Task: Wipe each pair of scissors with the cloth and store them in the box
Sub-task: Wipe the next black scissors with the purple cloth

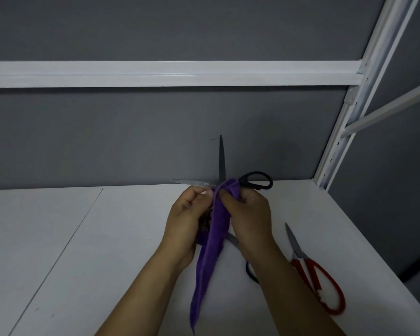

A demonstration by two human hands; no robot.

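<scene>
You hold the black-handled steel scissors [222, 163] open above the white table [107, 238], left hand [187, 214] curled round one handle, so your right hand [249, 210] pinches the purple cloth [211, 251] onto their pivot.

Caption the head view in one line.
Wiping step: left hand holds open black-handled scissors, right hand grips the purple cloth over them; red-handled scissors lie on the table.

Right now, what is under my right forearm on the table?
Another pair of scissors: a blade tip and part of a black handle loop stick out on the near side. The right forearm covers the middle, so the pivot cannot be seen.
</scene>
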